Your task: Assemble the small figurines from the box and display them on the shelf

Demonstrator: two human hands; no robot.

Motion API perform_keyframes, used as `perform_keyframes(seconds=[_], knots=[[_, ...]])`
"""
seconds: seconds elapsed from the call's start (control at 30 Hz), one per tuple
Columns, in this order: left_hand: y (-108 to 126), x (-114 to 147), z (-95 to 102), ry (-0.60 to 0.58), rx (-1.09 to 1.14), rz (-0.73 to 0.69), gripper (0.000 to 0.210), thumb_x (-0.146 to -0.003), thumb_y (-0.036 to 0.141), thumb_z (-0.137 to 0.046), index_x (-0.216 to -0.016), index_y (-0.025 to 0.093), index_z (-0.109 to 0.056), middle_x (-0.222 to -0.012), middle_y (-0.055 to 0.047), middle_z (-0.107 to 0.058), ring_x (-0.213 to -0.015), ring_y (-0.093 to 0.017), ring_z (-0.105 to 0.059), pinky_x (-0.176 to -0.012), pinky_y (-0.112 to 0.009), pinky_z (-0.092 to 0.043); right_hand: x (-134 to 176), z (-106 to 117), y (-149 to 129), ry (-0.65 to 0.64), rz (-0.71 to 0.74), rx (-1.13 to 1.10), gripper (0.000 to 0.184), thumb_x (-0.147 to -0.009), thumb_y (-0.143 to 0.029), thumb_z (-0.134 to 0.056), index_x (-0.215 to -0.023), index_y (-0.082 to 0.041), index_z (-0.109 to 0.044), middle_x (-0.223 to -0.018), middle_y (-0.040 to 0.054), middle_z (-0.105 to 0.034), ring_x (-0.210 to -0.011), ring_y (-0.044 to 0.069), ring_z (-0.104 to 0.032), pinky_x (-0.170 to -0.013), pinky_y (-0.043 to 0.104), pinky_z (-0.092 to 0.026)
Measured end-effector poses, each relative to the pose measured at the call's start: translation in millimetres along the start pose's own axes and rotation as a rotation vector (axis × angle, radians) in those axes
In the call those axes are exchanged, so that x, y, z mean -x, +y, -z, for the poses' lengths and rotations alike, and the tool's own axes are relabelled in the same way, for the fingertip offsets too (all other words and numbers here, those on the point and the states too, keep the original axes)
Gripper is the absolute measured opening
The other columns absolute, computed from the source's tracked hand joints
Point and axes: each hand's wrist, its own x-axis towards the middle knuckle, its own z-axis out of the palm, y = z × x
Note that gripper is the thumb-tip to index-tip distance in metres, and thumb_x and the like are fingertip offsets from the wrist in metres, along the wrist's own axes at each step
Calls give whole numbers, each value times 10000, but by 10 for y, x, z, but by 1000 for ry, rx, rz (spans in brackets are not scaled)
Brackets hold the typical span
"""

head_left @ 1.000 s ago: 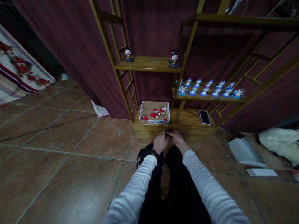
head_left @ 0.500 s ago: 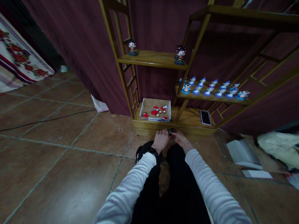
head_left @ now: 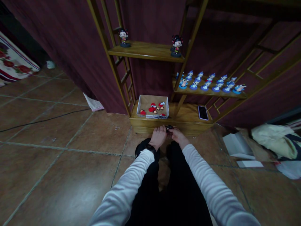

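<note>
Close together in front of the shelf's base, both my hands are closed on a small dark figurine [head_left: 168, 128]. My left hand [head_left: 159, 136] wraps it from the left, and my right hand [head_left: 178, 136] pinches it from the right. Most of the figurine is hidden by my fingers. Just beyond them a shallow open box [head_left: 144, 102] rests on the lowest shelf, holding red round pieces [head_left: 151, 109] and several small head-like pieces [head_left: 155, 111]. Two black-haired figurines, one left [head_left: 124, 37] and one right [head_left: 176, 45], stand upright on the upper shelf.
Rows of blue and white figurines [head_left: 217, 86] fill the middle shelf on the right. A phone [head_left: 203, 113] lies on the lowest shelf. White box parts [head_left: 238, 146] and a pale cloth bag [head_left: 274, 139] are on the tiled floor to the right; a black cable [head_left: 47, 120] runs along the left.
The view has shifted a little, so the shelf and its contents appear slightly further left and higher. My hands stay together on the dark figurine.
</note>
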Motion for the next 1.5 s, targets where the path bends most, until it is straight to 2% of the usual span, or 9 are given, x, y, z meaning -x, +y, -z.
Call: perform_keyframes(seconds=[0.17, 0.27, 0.37, 0.5, 0.57, 0.63, 0.83, 1.17, 1.5], knots=[[10, 15, 22, -29, 59, 48, 474, -878, 268, -434, -1317, 93, -403, -1154, -212, -548, -1061, -286, -535, -913, -380, -347, -13, -1, -17, 17, -29, -12, 179, -647, -19, -597, -745, -164, -635, -637, -11, -683, -542, 125, -621, -620, 273, -516], [-23, 6, 12, -23, 225, 117, 450, -844, 285, -507, -1264, 130, -465, -1171, -184, -554, -1061, -273, -546, -910, -362, -372, -12, -5, -30, 32, -27, -23, 188, -651, -17, -590, -754, -168, -636, -636, -11, -686, -547, 128, -625, -592, 264, -517], [-89, -68, -37, -20, 610, 265, 362, -776, 258, -598, -1128, 177, -570, -1072, -119, -621, -962, -225, -592, -831, -310, -436, -11, -11, -46, 25, -25, -11, 170, -668, -35, -596, -762, -170, -640, -639, -13, -688, -560, 125, -631, -592, 257, -522], [-171, -203, -121, -30, 1263, 502, 146, -733, 183, -613, -871, 144, -637, -739, -43, -651, -656, -139, -599, -651, -250, -470, -17, -29, -62, -9, -34, 4, 153, -685, -32, -600, -766, -157, -641, -652, 1, -692, -589, 128, -647, -635, 269, -541], [-198, -238, -140, -29, 1478, 613, 121, -718, 167, -626, -829, 119, -633, -660, -34, -632, -568, -112, -576, -597, -231, -459, -20, -35, -59, -12, -28, 3, 147, -695, -36, -601, -777, -151, -642, -664, 14, -695, -594, 131, -653, -635, 271, -545], [-214, -247, -141, -15, 1582, 680, 127, -704, 170, -648, -815, 112, -634, -640, -38, -630, -551, -106, -577, -577, -225, -457, -25, -37, -50, -24, -24, 1, 141, -710, -46, -594, -794, -147, -646, -674, 29, -698, -604, 139, -659, -632, 273, -551], [-230, -270, -155, 28, 1618, 719, 146, -659, 222, -710, -738, 115, -650, -655, -40, -647, -549, -96, -570, -554, -212, -455, -34, -46, -33, -51, -28, 4, 140, -735, -41, -568, -799, -131, -655, -691, 56, -705, -646, 159, -674, -686, 304, -562], [-297, -281, -149, 19, 1686, 772, 34, -670, 90, -646, -681, 121, -646, -642, -35, -645, -538, -86, -571, -573, -211, -463, -14, -71, -68, -90, -13, -22, 95, -734, -63, -609, -775, -140, -646, -693, 46, -704, -645, 148, -672, -677, 284, -566], [-299, -309, -167, 50, 1588, 843, 38, -673, 107, -655, -709, 115, -649, -633, -34, -642, -498, -66, -547, -539, -189, -443, 19, -58, -88, -80, -28, -32, 156, -721, -70, -626, -852, -154, -634, -718, 38, -707, -651, 142, -673, -652, 277, -566]])
